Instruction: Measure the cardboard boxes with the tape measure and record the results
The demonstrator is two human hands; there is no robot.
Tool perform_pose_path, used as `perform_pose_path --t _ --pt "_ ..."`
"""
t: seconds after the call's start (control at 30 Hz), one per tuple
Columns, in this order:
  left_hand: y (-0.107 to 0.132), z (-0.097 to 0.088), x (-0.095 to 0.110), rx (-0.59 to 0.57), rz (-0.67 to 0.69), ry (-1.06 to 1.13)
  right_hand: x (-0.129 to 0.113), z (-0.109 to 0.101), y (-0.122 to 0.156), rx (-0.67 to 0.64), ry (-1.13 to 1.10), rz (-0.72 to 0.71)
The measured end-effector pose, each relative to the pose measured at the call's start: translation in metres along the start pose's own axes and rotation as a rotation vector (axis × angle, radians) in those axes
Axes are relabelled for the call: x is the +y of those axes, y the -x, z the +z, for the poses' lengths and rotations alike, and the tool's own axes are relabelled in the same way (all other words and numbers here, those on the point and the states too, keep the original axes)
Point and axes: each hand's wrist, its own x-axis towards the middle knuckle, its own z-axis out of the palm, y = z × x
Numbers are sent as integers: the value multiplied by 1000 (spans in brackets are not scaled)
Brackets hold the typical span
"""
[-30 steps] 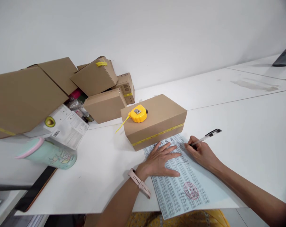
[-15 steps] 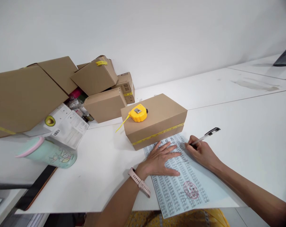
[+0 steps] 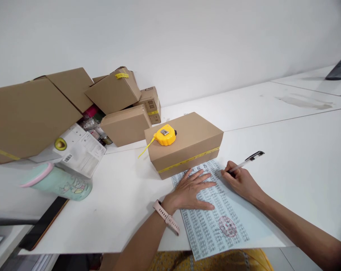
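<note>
A printed sheet of paper point(image 3: 215, 222) with a round red stamp lies on the white table, its lower edge reaching past the table's front edge. My left hand point(image 3: 191, 190) rests flat on the sheet with fingers spread, a pink band on its wrist. In my right hand point(image 3: 242, 182) is a pen point(image 3: 246, 162) with a clear barrel and black end, gripped near its tip at the sheet's upper right. The fingers hide the tip. Just beyond the sheet sits a cardboard box point(image 3: 187, 150), with a yellow tape measure point(image 3: 166, 135) on top, its strip slightly out.
Several cardboard boxes point(image 3: 114, 90) are piled at the back left. A white box with an avocado picture point(image 3: 80, 150) leans there. Nearer lie a mint green tumbler point(image 3: 65, 182) and a flat black object point(image 3: 43, 224) at the table's left edge. A dark object point(image 3: 339, 67) stands far right.
The pen's upper end has shifted very slightly to the right. My left hand, the sheet and the boxes stay practically where they were.
</note>
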Motion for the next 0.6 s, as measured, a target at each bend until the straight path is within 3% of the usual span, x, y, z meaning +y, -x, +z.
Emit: perform_pose_path --t 0.6 --pt "1 0 0 11 8 17 1 2 -1 -17 17 -13"
